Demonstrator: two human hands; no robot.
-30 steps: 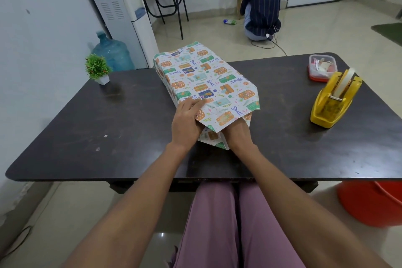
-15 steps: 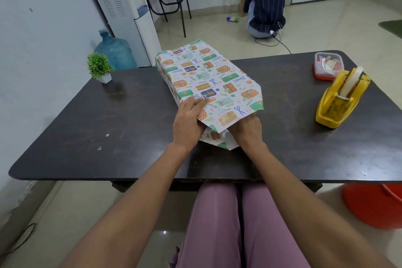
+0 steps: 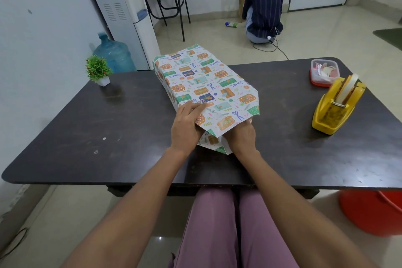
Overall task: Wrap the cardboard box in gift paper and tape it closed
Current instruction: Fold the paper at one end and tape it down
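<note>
Your hands work the near end of the wrapped box.
Your right hand reaches under the paper flap, fingers hidden, grip unclear; your left hand presses flat on the box, mid-table.

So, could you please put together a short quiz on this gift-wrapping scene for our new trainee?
1. True or false: the left hand rests flat on the gift paper at the near end of the box.
2. Which item stands nearest the tape dispenser? A) the small potted plant B) the clear container with a red base C) the red bucket
3. Fill in: the fingers of the right hand are hidden under the paper's top ____.

Key: 1 true; 2 B; 3 flap.
</note>
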